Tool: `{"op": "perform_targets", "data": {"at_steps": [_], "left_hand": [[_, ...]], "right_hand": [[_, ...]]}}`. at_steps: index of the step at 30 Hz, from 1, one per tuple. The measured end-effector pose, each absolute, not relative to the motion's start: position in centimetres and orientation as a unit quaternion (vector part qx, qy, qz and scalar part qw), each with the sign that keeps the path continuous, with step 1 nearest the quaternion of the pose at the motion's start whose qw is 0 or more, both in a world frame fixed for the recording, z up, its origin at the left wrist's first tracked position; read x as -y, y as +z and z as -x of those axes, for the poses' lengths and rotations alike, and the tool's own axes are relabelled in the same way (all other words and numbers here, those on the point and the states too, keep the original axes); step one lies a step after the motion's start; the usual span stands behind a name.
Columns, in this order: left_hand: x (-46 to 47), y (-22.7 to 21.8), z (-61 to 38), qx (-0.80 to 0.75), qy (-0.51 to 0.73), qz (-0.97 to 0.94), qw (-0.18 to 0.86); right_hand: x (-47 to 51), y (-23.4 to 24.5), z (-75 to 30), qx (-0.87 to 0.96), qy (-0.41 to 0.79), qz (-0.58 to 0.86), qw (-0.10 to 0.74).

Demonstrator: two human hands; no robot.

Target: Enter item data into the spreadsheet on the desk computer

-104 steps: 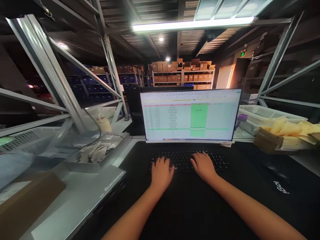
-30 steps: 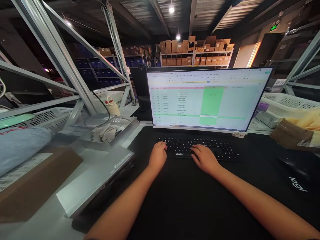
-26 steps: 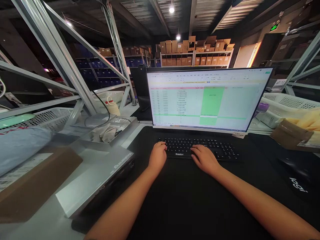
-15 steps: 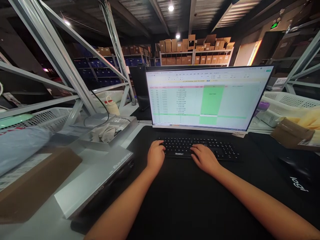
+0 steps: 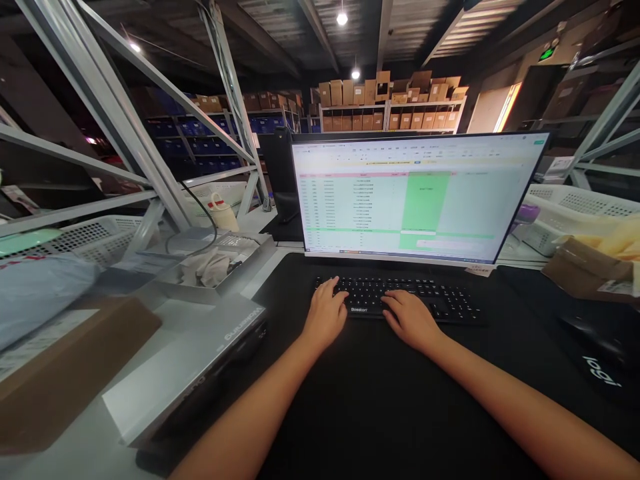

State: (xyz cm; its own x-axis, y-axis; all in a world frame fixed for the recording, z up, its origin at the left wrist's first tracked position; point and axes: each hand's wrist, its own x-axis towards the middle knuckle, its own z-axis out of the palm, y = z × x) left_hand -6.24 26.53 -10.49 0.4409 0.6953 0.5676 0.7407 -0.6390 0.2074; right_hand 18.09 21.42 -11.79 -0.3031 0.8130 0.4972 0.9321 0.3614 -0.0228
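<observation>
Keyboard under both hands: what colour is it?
Black, with white key legends. The black keyboard shows best in the head view.

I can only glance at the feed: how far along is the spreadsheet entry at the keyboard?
Done: the sheet on the monitor has its upper rows filled, text too small to read. In hand: the left hand and right hand both rest on the black keyboard, fingers on the keys. Left: rows below the green band look mostly blank; the mouse lies untouched at the right.
</observation>
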Motion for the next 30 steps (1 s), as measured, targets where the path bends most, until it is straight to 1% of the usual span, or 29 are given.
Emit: {"op": "perform_targets", "data": {"at_steps": [9, 15, 19, 23, 30], "left_hand": [[-27.2, -10.7, 6.7, 0.491, -0.331, 0.806, 0.025], [-27.3, -10.9, 6.8, 0.474, -0.331, 0.815, 0.031], [-27.1, -11.3, 6.6, 0.460, -0.330, 0.824, 0.035], [-27.4, -11.9, 6.5, 0.478, -0.327, 0.815, 0.027], [-27.7, -12.3, 6.7, 0.515, -0.317, 0.796, 0.036]], "right_hand": [[-21.4, -11.7, -18.0, 0.796, -0.130, 0.552, 0.214], [-21.5, -11.5, -17.8, 0.789, -0.106, 0.563, 0.221], [-22.2, -10.7, -16.0, 0.791, -0.083, 0.565, 0.221], [-23.3, -10.0, -13.2, 0.801, -0.055, 0.555, 0.216], [-23.9, -10.4, -11.4, 0.770, -0.064, 0.586, 0.243]]}}
